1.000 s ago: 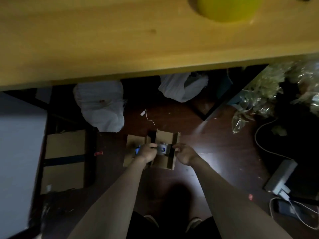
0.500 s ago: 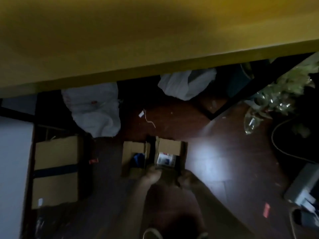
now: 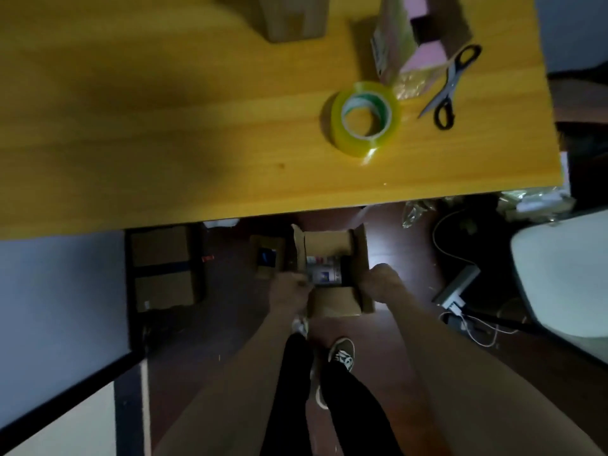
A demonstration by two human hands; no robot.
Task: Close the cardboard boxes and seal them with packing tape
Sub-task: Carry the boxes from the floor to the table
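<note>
A yellow wooden tabletop (image 3: 164, 126) fills the upper view; near its right edge lie a roll of packing tape (image 3: 364, 118), scissors (image 3: 450, 83) just beside it, and a pink box (image 3: 414, 31) toward the far right corner. Below the near edge, over dark floor (image 3: 230, 324), an open cardboard box (image 3: 332, 274) is held up. The left hand (image 3: 288, 291) grips its left side, fingers curled; the right hand (image 3: 378, 283) grips its right side. A second open box (image 3: 268, 255) sits just to the left.
</note>
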